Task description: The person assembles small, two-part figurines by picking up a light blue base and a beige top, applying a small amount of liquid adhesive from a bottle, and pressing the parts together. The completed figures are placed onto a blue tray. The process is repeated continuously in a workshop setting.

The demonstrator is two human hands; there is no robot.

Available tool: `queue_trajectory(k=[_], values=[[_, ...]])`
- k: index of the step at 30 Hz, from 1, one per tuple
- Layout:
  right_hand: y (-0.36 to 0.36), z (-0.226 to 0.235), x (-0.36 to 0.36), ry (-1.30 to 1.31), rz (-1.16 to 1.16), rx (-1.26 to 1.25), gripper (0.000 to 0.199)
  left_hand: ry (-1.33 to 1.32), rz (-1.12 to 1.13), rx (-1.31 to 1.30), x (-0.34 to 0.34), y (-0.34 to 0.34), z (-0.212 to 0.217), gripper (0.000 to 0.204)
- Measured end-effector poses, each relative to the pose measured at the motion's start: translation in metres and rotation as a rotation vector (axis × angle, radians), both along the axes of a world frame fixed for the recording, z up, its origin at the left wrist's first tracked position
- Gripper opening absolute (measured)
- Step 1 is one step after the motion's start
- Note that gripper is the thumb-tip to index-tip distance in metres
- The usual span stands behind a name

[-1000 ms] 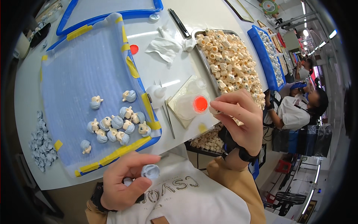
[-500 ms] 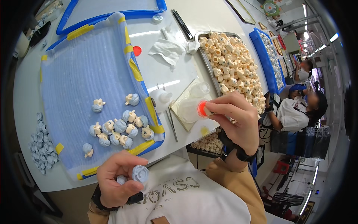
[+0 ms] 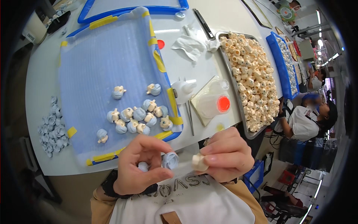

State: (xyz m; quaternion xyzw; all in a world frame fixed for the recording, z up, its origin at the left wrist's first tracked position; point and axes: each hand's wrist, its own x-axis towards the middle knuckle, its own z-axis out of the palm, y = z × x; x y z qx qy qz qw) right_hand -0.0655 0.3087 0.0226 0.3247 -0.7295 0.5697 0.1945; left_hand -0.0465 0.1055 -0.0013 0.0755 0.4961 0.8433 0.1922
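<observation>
The right hand (image 3: 228,155) has come back from the red-ended container (image 3: 207,105) to beside the left hand (image 3: 133,168), before the near edge of the worktop (image 3: 43,89). Left of centre, a blue tray (image 3: 100,63) reaches that edge, carrying blue-and-cream heads (image 3: 139,114); rightward, a metal tray (image 3: 232,84) full of cream parts also reaches it. A heap of light-blue parts (image 3: 54,128) lies by the near left corner. The hands are apart: the left pinches a light-blue piece (image 3: 170,161), a second one (image 3: 143,166) within its curled fingers; the right pinches a cream piece (image 3: 199,163), just short of touching the first.
</observation>
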Motion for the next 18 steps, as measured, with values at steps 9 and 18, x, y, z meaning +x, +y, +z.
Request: queue_trajectory(k=[9, 18], values=[[-0.02, 0.003, -0.006, -0.02, 0.104, 0.133, 0.029, 0.023, 0.092, 0.041, 0.002, 0.002, -0.001, 0.032], [-0.039, -0.005, 0.012, -0.042, -0.109, 0.302, 0.046, -0.065, 0.192, 0.116, 0.006, 0.009, -0.008, 0.029]])
